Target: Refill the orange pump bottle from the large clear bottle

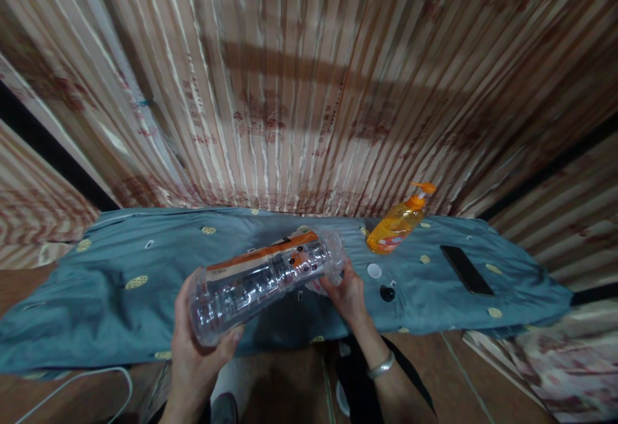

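A large clear plastic bottle point(263, 279) with an orange and white label lies tilted in front of me, its neck pointing away to the right. My left hand point(193, 347) is wrapped round its base from below. My right hand point(345, 295) grips the neck end, fingers curled on it. Whether a cap is on the neck is hidden by the fingers. A silver bracelet point(381, 366) sits on my right wrist.
A blue-grey cloth point(120, 263) covers the surface. On it stand an orange pump bottle point(398, 224), a white cap point(374, 271), a dark cap point(387, 293) and a black phone point(466, 269). A striped curtain point(309, 89) hangs behind. A white cable point(96, 376) lies at the lower left.
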The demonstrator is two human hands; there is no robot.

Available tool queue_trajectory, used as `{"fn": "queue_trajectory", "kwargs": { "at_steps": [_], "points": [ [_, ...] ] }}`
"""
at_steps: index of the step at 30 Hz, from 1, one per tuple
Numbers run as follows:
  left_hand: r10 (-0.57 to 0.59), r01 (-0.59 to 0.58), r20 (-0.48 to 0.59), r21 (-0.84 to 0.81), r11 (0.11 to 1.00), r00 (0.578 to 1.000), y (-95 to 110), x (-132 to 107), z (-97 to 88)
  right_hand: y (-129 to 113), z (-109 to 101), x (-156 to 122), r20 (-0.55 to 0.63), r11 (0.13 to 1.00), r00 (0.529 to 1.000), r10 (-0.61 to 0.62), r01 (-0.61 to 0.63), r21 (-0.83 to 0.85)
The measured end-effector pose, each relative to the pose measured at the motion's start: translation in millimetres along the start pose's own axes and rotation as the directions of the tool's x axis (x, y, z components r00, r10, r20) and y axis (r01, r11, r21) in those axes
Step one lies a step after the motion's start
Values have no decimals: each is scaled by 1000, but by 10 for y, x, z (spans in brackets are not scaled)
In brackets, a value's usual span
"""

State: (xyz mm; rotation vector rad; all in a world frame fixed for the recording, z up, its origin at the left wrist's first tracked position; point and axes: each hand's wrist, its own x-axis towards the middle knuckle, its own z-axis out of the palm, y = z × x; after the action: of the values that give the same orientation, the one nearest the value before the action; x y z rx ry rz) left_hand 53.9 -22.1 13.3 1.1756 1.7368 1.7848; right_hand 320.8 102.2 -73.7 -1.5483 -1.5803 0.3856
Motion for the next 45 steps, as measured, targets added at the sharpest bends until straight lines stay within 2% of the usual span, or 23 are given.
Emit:
{"fn": "queue_trajectory", "kwargs": {
  "at_steps": [7, 22, 26, 32, 37, 45],
  "points": [
    [-5, 5, 20, 6, 1000, 1000, -54, 33, -36, 9, 6, 4, -5, 999, 999, -33, 33, 12],
    [8, -8, -10, -3, 1000, 1000, 14, -6, 23, 5, -2, -2, 1, 999, 1000, -11, 11, 42],
    [21, -21, -8, 0, 1000, 1000, -34, 15, 4, 23, 7, -12, -6, 1000, 1000, -1, 1, 9],
    [55, -57, 48, 37, 998, 997, -131, 56, -69, 60, 14, -16, -6, 1000, 1000, -9, 9, -8],
    [18, -17, -14, 3, 1000, 1000, -22, -6, 7, 71, 21, -13, -16, 1000, 1000, -24, 23, -11],
    [-22, 22, -18, -14, 1000, 1000, 54, -26, 47, 68, 59, -17, -40, 1000, 999, -17, 17, 4]
  ]
}}
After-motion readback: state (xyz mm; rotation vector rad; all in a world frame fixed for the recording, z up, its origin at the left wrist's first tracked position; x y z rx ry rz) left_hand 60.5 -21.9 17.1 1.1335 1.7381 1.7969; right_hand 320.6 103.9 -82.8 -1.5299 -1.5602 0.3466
